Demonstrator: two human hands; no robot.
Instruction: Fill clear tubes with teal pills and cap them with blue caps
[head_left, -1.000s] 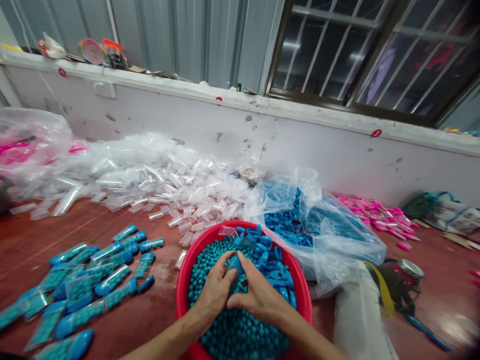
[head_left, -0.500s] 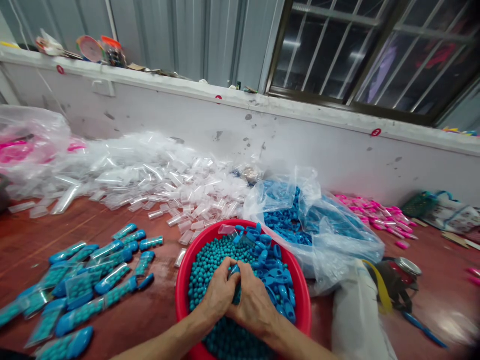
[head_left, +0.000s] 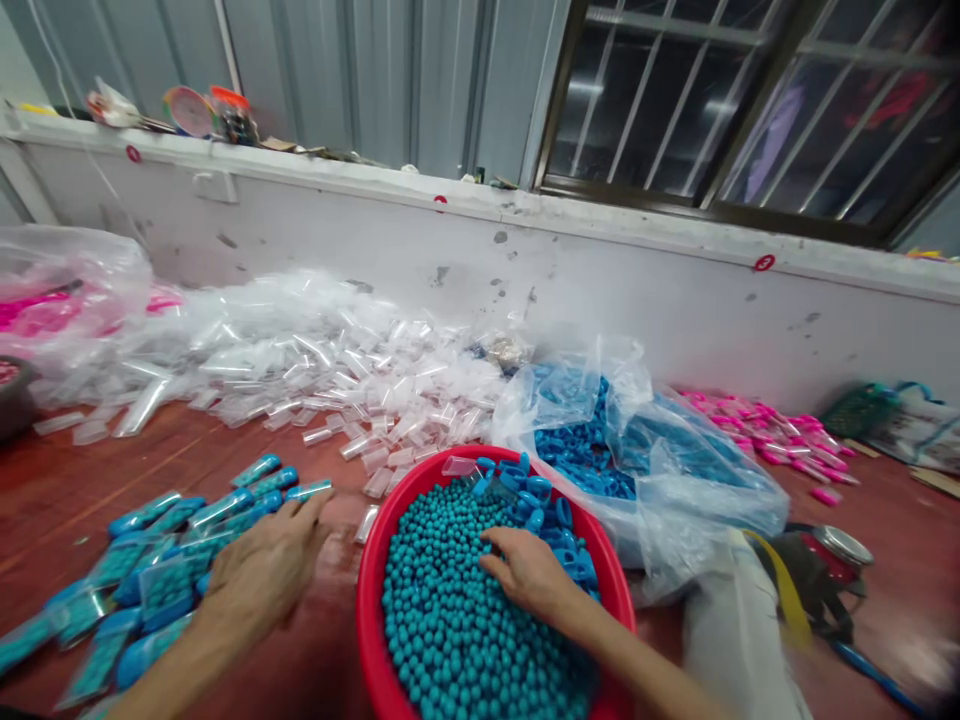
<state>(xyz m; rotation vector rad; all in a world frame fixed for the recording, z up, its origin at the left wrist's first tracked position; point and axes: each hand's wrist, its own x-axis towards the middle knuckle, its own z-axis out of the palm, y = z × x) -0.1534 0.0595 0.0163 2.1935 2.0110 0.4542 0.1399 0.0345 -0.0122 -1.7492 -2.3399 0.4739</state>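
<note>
My left hand (head_left: 266, 560) is over the filled clear tubes (head_left: 161, 590), which hold teal beads and have blue caps. Its fingers point away from me, smeared and partly hidden, so what they hold cannot be made out. My right hand (head_left: 532, 575) hovers inside the red basin (head_left: 371, 600), thumb and forefinger apart with nothing visible between them. Below it lie loose teal beads (head_left: 450, 620). Blue plastic caps (head_left: 566, 540) are heaped along the basin's right side, and one empty clear tube (head_left: 459, 466) rests at its far rim.
Behind the basin spreads a big pile of empty clear tubes (head_left: 337, 350). A plastic bag of blue parts (head_left: 645, 460) sits beyond the basin's right rim, with pink pieces (head_left: 772, 435) farther off. A white sack (head_left: 735, 630) and a red, metal-lidded jar (head_left: 840, 550) stand right.
My hands were together over the basin around a small object. They have parted: the left has swung left to the filled tubes, the right stays over the beads.
</note>
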